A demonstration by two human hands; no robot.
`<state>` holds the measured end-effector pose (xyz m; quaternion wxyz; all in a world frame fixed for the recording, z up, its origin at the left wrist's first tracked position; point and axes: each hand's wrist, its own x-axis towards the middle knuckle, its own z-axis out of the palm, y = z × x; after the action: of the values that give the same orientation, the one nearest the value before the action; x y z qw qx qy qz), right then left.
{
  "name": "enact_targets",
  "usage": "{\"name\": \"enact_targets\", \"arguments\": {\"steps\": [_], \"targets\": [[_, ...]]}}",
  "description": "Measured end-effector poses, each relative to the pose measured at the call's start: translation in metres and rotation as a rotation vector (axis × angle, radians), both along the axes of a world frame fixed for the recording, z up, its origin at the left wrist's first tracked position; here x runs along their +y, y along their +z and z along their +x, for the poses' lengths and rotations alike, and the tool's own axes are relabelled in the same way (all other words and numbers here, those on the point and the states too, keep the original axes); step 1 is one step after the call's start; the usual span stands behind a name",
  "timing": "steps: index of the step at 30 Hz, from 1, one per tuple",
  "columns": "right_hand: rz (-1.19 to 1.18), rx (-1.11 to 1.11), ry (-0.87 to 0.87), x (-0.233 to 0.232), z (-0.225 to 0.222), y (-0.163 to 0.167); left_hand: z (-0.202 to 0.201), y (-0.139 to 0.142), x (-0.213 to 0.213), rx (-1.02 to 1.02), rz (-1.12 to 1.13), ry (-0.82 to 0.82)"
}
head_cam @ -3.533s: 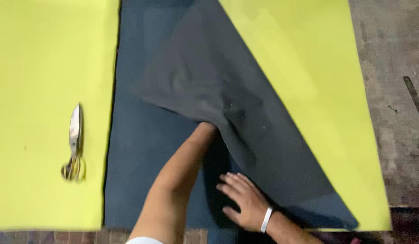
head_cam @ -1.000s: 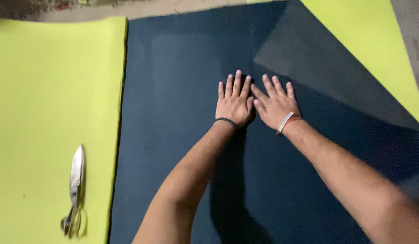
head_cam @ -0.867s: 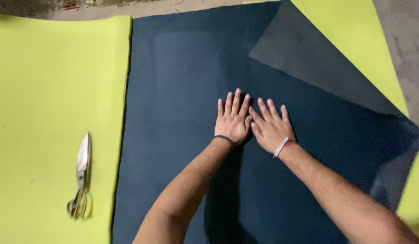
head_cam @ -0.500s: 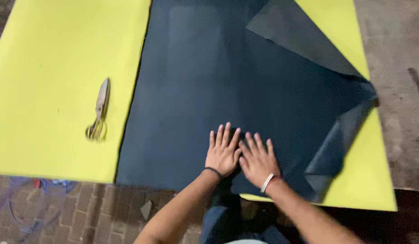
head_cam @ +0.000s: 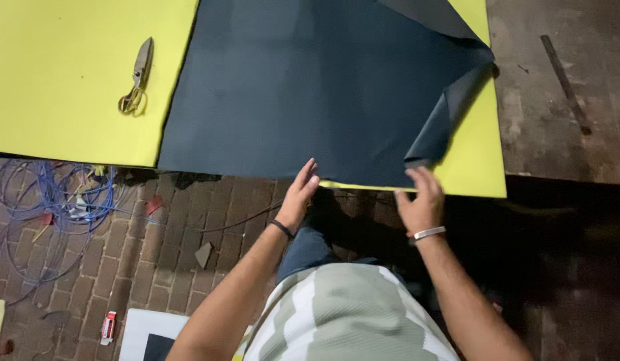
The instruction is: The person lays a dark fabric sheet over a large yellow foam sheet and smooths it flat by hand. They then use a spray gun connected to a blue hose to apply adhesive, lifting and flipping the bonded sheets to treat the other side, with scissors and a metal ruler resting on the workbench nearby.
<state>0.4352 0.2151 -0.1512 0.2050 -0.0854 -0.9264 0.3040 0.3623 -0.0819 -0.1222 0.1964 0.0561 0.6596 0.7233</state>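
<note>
Both arms reach forward from the body to the near edge of the table (head_cam: pixel 564 134), where a large dark navy sheet (head_cam: pixel 310 93) lies spread over a yellow-green sheet (head_cam: pixel 477 160). The left hand (head_cam: pixel 300 194) is raised at the wrist with the palm turned inward; its fingers (head_cam: pixel 308 172) are straight, held loosely together and angled up, their tips meeting the near edge of the dark sheet without closing on it. A dark band circles that wrist. The right hand (head_cam: pixel 420 197) sits just below the near edge, back of the hand up, fingers slightly spread and curled forward, the tips touching the folded-over flap of the dark sheet (head_cam: pixel 450 113) at its lower end; whether they pinch it cannot be told. A silver bracelet (head_cam: pixel 428 233) rings that wrist. The flap runs up toward the far right corner of the dark sheet. A second yellow-green sheet (head_cam: pixel 62 80) covers the left part of the table, with scissors (head_cam: pixel 137 83) lying on it, well apart from both hands. Below the table edge lies a brick floor (head_cam: pixel 156 254) with a tangle of blue cable (head_cam: pixel 56 200).
</note>
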Motion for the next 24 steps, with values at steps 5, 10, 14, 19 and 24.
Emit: {"name": "enact_targets", "arguments": {"steps": [5, 10, 14, 19, 24], "targets": [[-0.290, -0.109, -0.235, 0.036, -0.004, 0.007, 0.007, 0.043, 0.011, -0.448, 0.666, 0.057], [-0.502, -0.147, -0.198, 0.025, -0.039, 0.044, -0.011, 0.078, 0.022, -0.533, 0.920, 0.097], [-1.019, -0.273, 0.153, -0.013, -0.059, 0.079, -0.028, 0.083, 0.034, -0.502, 0.996, -0.113], [-1.334, -0.305, 0.011, -0.046, -0.095, 0.084, -0.036, 0.080, 0.066, -0.496, 0.715, -0.396], [-1.091, -0.254, -0.287, -0.008, -0.116, 0.048, -0.052, 0.080, 0.090, -0.551, 0.561, -0.509]]}}
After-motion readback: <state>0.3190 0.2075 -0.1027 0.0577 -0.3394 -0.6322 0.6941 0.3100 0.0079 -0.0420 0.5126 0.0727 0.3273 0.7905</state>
